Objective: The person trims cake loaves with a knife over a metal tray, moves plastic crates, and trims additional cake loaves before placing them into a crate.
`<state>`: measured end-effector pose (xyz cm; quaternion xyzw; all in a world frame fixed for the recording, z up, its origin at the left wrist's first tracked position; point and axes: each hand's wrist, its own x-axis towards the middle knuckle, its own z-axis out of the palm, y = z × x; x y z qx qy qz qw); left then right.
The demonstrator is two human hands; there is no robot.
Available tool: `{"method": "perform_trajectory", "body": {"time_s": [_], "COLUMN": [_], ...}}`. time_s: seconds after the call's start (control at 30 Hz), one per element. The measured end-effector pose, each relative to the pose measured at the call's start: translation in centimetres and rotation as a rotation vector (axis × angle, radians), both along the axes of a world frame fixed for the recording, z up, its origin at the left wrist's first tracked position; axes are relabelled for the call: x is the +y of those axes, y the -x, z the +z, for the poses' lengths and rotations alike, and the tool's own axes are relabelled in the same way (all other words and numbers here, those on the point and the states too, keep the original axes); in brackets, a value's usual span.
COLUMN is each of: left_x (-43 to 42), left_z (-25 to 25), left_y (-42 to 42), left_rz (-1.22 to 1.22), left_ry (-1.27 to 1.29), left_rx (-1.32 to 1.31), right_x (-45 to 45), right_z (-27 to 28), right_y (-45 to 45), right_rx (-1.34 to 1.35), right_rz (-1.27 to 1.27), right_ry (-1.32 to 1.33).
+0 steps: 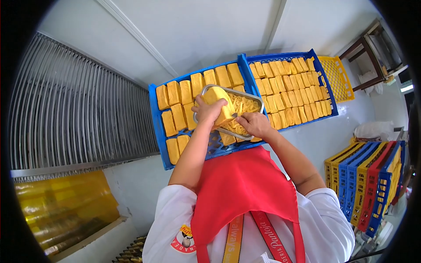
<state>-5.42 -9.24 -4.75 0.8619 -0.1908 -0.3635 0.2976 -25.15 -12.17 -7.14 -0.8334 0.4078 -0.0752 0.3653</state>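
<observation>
Bright, fairly even light; glare spots the glossy yellow sheet; fisheye distortion curves the black-cornered edges.

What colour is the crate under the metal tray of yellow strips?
The crate is blue; it shows best in the head view.

Place: a bakery workroom, by the look of it
Loaves: golden blocks set in rows
Crates: shallow blue crates holding them; a multicoloured crate stack at right
Metalwork: a bank of slats
Clothing: red apron, white shirt
Walls: plain white panels
</observation>
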Motion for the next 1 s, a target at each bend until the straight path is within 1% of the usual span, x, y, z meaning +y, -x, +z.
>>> {"method": "perform_trajectory", "body": {"time_s": [0.07, 0.1, 0.17, 0.2, 0.27, 0.3, 0.37, 0.4, 0.47, 0.5, 0.53, 0.6, 0.63, 0.7, 0.73, 0.8, 0.83, 0.87, 0.9, 0.93, 0.97, 1.0], "left_x": [-0.2, -0.3, -0.4, -0.5, -0.6, -0.6, -0.7, -0.7, -0.9, -1.0, -1.2, -1.6, -1.6, -1.2, -0.9, 0.0, 0.6, 1.3, 2.1, 2.8, 3.3, 3.8], "left_z": [0.4, 0.7, 1.5, 1.7, 1.3, 1.2, 1.2, 1.1, 1.0, 0.8, 0.6, 0.4, 0.3, 0.3, -0.7, -3.3, -3.5, -3.8, -3.7, -3.6, -3.7, -3.6], "left_y": [0.1, 0.3, 0.9, 1.2, 1.4, 1.5, 1.5, 1.5, 1.8, 1.9, 1.9, 1.9, 1.7, 0.6, 0.1, -0.9, -1.4, -1.8, -2.0, -2.1, -2.1, -2.2], "left_rz": [-0.021, -0.045, -0.069, -0.095, -0.117, -0.143, -0.159, -0.177, -0.179, -0.185, -0.185, -0.111, -0.112, -0.108, -0.107, -0.188, -0.276, -0.280, -0.374, -0.468, -0.497, -0.499], "left_ry": [-0.043, -0.087, -0.119, -0.151, -0.145, -0.139, -0.138, -0.139, -0.130, -0.122, -0.121, -0.073, -0.070, 0.176, 0.181, 0.636, 0.658, 0.662, 0.705, 0.746, 0.788, 0.785], "left_rx": [-0.022, -0.043, -0.079, -0.116, -0.145, -0.174, -0.180, -0.186, -0.199, -0.213, -0.213, -0.196, -0.195, -0.084, -0.085, -0.261, -0.333, -0.337, -0.406, -0.475, -0.454, -0.453], "right_x": [0.7, 0.9, 1.2, 1.3, 1.2, 1.2, 1.0, 1.0, 0.8, 0.6, 0.5, 0.2, 0.2, 0.2, 0.2, -0.6, -1.1, -1.5, -1.6, -1.8, -2.1, -2.1], "right_z": [1.9, 2.3, 2.7, 2.9, 3.1, 3.2, 3.2, 3.6, 4.5, 4.4, 4.1, 3.8, 3.7, 3.1, 2.3, 0.6, -0.3, -1.3, -0.9, -0.5, 0.1, 1.9], "right_y": [-0.6, -0.8, -1.2, -1.3, -1.7, -1.8, -2.0, -2.1, -2.3, -2.4, -2.3, -1.9, -1.6, -0.7, -0.1, 0.5, 0.8, 1.1, 0.9, 1.1, 1.7, 1.8], "right_rx": [0.065, 0.067, 0.021, 0.021, 0.143, 0.143, 0.233, 0.233, 0.375, 0.375, 0.430, 0.485, 0.508, 0.533, 0.505, 0.468, 0.436, 0.403, 0.333, 0.331, 0.276, 0.222], "right_rz": [-0.022, -0.021, 0.020, 0.022, 0.042, 0.043, 0.090, 0.092, 0.121, 0.121, 0.152, 0.181, 0.183, 0.185, 0.146, 0.103, 0.015, -0.072, -0.163, -0.165, -0.143, -0.121], "right_ry": [0.178, 0.179, 0.446, 0.446, 0.465, 0.465, 0.380, 0.380, 0.216, 0.217, 0.196, 0.176, 0.151, 0.129, 0.177, 0.238, 0.110, -0.021, -0.003, -0.002, -0.054, -0.108]}}
